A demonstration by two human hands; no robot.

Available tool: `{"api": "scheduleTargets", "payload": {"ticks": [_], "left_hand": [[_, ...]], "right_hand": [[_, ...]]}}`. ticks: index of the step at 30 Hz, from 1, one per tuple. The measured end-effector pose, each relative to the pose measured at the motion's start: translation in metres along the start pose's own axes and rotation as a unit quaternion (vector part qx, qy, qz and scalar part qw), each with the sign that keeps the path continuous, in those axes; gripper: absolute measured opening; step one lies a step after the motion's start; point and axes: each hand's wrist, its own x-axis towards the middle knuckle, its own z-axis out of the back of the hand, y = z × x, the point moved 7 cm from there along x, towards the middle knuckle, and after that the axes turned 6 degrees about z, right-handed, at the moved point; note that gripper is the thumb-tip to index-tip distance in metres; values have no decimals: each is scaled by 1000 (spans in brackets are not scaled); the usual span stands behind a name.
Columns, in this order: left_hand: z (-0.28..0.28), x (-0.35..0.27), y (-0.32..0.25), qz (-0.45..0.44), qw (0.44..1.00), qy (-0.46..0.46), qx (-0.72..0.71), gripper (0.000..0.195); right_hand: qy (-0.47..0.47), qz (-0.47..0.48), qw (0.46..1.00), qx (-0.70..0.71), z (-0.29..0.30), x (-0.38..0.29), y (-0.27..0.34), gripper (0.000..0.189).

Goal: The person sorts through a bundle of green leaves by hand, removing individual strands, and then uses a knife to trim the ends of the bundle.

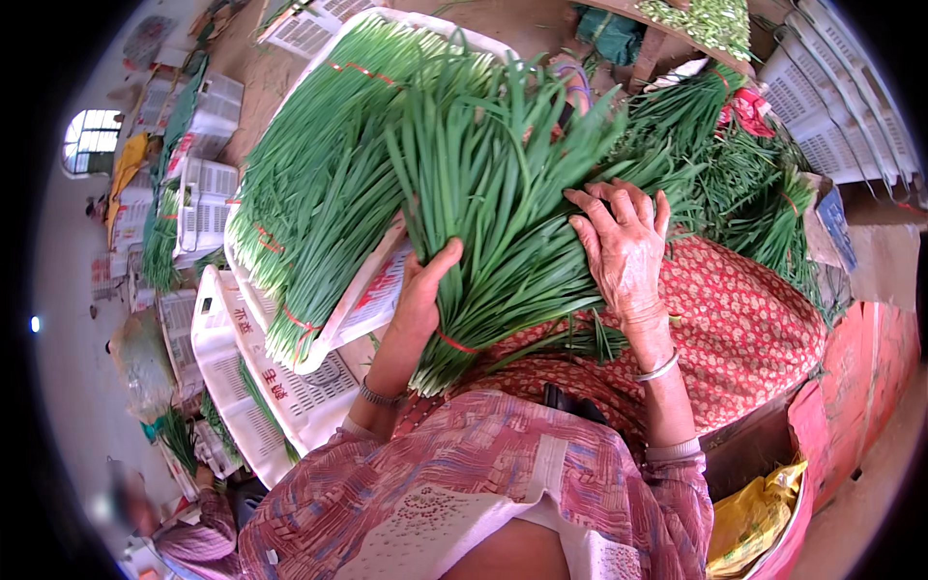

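Observation:
A large bunch of green garlic chives (500, 188) lies across my lap, its leaves fanned out away from me. A red band (457, 342) ties it near the pale stem ends. My left hand (429, 290) grips the bunch just above that band, thumb on top. On the right side of the leaves rests my right hand (622, 239), fingers spread and bent. Whether a leaf is pinched under its fingertips is hard to see. Beneath the bunch is a red floral cloth (739, 326) over my lap, with a few loose leaves on it.
To the left, a white plastic crate (243, 279) holds several banded chive bunches (341, 159). Other white crates (304, 406) stand below it. More chives (747, 181) are heaped at right, near stacked crates (834, 94). A co-worker's sleeve (203, 525) shows at lower left.

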Motion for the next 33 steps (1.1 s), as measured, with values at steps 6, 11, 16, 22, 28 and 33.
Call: {"api": "scheduleTargets", "payload": {"ticks": [6,11,16,22,28,33], "left_hand": [[-2,-1,2,8,999,7,34,27],[1,-4,3,-13,995,18,93,26],[-21,-16,-10,-31,994,32,97,23],[-22,-22,-7,-32,986,66,150,26],[-34,-27,-12,-62,982,67,164,20],[-33,-28,-11,-44,982,63,173,22]], "right_hand": [[-12,-30,999,-16,14,-6,-31,23],[-49,-51,997,-32,39,8,-51,22],[-136,-70,981,117,68,40,-41,17],[-134,-155,918,338,72,78,-61,22],[-18,-151,922,356,36,104,-101,40],[43,-184,914,359,14,101,-100,45]]}}
